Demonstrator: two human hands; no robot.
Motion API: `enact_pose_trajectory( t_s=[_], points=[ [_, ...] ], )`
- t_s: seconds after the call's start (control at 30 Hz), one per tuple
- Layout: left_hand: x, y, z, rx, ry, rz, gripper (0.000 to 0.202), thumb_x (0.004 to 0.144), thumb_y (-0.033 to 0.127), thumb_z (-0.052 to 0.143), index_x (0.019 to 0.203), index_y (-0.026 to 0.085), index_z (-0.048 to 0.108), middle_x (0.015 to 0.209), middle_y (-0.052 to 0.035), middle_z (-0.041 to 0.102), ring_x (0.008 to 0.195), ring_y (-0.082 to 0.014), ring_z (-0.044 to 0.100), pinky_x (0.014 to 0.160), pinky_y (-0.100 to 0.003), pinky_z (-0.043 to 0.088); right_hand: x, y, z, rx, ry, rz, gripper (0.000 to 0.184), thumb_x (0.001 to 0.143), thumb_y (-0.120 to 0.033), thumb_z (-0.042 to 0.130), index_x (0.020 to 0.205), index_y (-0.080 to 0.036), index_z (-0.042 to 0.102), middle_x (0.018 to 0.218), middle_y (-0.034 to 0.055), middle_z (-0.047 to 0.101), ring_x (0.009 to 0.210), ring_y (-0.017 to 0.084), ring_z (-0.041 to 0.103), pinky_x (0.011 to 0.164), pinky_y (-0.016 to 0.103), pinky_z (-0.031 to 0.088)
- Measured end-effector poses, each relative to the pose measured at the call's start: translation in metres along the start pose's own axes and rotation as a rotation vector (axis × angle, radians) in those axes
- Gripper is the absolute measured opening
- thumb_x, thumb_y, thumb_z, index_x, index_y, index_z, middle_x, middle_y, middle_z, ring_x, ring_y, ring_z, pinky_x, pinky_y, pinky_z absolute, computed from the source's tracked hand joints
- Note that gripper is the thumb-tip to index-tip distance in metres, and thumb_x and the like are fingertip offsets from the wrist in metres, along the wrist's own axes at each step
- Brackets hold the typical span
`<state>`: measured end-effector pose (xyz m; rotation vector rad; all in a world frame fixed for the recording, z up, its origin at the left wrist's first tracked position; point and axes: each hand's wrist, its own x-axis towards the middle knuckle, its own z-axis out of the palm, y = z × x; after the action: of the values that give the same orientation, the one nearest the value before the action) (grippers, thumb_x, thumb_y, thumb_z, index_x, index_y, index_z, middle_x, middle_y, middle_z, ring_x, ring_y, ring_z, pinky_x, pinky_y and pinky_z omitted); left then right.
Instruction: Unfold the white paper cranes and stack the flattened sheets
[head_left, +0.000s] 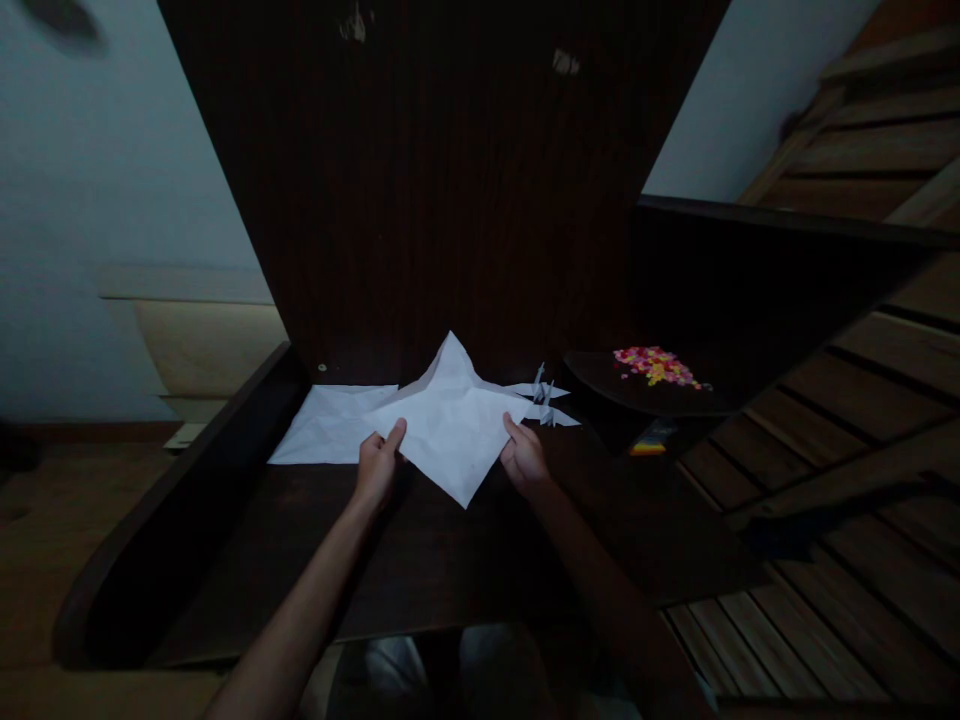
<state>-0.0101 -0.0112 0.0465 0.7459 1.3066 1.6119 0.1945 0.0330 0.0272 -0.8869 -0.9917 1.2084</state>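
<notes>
Between my two hands a creased white sheet of paper [457, 425] is held up, turned so that one corner points away from me and one toward me. My left hand [380, 465] grips its left side, thumb on top and fingers underneath. On the right side my right hand [523, 455] pinches it the same way. Behind my left hand more white paper [322, 425] lies flat on the dark desk [420, 570]. Just past my right hand stand small folded paper cranes [546, 410], their wings spread.
A dark raised shelf [600, 375] on the right bears a heap of small pink, red and yellow bits [656, 365]. Under it sits a small item with a yellow edge [651, 440]. A tall dark panel [442, 200] closes the back, and a side board [180, 500] rises on the left.
</notes>
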Motion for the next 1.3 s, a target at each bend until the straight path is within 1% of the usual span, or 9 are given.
enact_pose_trajectory(
  t_s=[0.13,0.3,0.47,0.57,0.67,0.73,0.93,1.07,1.3],
  points=[
    [-0.001,0.004,-0.015,-0.288,-0.106,-0.245,0.015,0.078,0.026,0.063,0.078,0.012,0.061,0.066,-0.0047,0.066,0.061,-0.0159,0.064,0.058,-0.026,0.052,-0.005,-0.003,0.004,0.118,-0.146,0.250,0.024,0.086,-0.033,0.046,0.092,-0.016,0.063,0.088,0.0117,0.073,0.080,0.025,0.070,0.069,0.042,0.057],
    [0.004,0.015,-0.037,-0.263,0.046,-0.247,0.014,0.082,0.022,0.056,0.082,0.010,0.064,0.073,-0.0067,0.068,0.063,-0.0154,0.064,0.060,-0.025,0.053,-0.014,-0.002,0.017,0.139,-0.186,0.493,0.032,0.091,-0.038,0.041,0.088,-0.014,0.062,0.082,0.0138,0.073,0.068,0.024,0.070,0.066,0.042,0.057],
    [0.015,0.055,-0.065,-0.046,0.497,0.180,0.027,0.082,0.037,0.056,0.074,0.012,0.061,0.061,-0.0001,0.060,0.061,-0.0159,0.061,0.064,-0.029,0.052,-0.018,0.006,0.016,0.081,-0.288,0.632,0.026,0.091,-0.031,0.045,0.092,-0.012,0.063,0.094,0.0147,0.072,0.072,0.021,0.071,0.072,0.037,0.056],
    [0.011,0.078,-0.072,0.328,0.573,0.538,0.039,0.086,0.046,0.048,0.077,0.012,0.065,0.072,-0.0052,0.065,0.083,-0.0225,0.065,0.081,-0.035,0.051,-0.019,0.015,0.013,0.060,-0.305,0.654,0.025,0.092,-0.026,0.042,0.087,-0.011,0.063,0.091,0.0147,0.073,0.072,0.020,0.071,0.073,0.037,0.056],
    [0.008,0.077,-0.070,0.667,0.355,0.857,0.036,0.091,0.036,0.040,0.110,0.017,0.064,0.112,-0.0085,0.067,0.116,-0.0226,0.055,0.102,-0.034,0.040,-0.019,0.022,0.011,0.059,-0.332,0.639,0.024,0.091,-0.022,0.041,0.086,-0.012,0.063,0.086,0.0125,0.073,0.070,0.019,0.071,0.070,0.035,0.056],
    [0.015,0.061,-0.071,0.876,0.164,0.925,0.041,0.091,0.030,0.037,0.127,0.018,0.054,0.130,-0.0092,0.058,0.124,-0.0221,0.050,0.105,-0.035,0.037,-0.019,0.025,0.010,0.065,-0.351,0.626,0.023,0.090,-0.022,0.043,0.086,-0.013,0.063,0.084,0.0118,0.073,0.070,0.020,0.071,0.069,0.035,0.056],
    [0.049,-0.005,-0.090,1.468,-0.381,0.630,0.051,0.091,0.026,0.031,0.139,0.013,0.040,0.144,-0.0154,0.041,0.126,-0.0277,0.047,0.103,-0.045,0.040,-0.018,0.031,0.006,0.075,-0.376,0.595,0.020,0.089,-0.021,0.045,0.085,-0.012,0.062,0.083,0.0125,0.073,0.070,0.021,0.071,0.070,0.038,0.056],
    [0.049,-0.010,-0.087,1.613,-0.450,0.544,0.053,0.092,0.029,0.029,0.143,0.015,0.034,0.148,-0.0151,0.035,0.136,-0.0323,0.033,0.105,-0.055,0.031,-0.017,0.033,0.006,0.056,-0.373,0.596,0.022,0.090,-0.019,0.043,0.084,-0.012,0.062,0.082,0.0129,0.072,0.069,0.021,0.071,0.069,0.039,0.056],
    [0.050,0.005,-0.076,1.569,-0.552,0.424,0.071,0.082,0.067,0.035,0.139,0.024,0.041,0.148,-0.0118,0.036,0.137,-0.0361,0.028,0.105,-0.063,0.021,-0.017,0.036,0.006,0.053,-0.384,0.599,0.018,0.089,-0.022,0.045,0.084,-0.013,0.061,0.081,0.0118,0.072,0.067,0.020,0.070,0.066,0.036,0.056]
  ],
)
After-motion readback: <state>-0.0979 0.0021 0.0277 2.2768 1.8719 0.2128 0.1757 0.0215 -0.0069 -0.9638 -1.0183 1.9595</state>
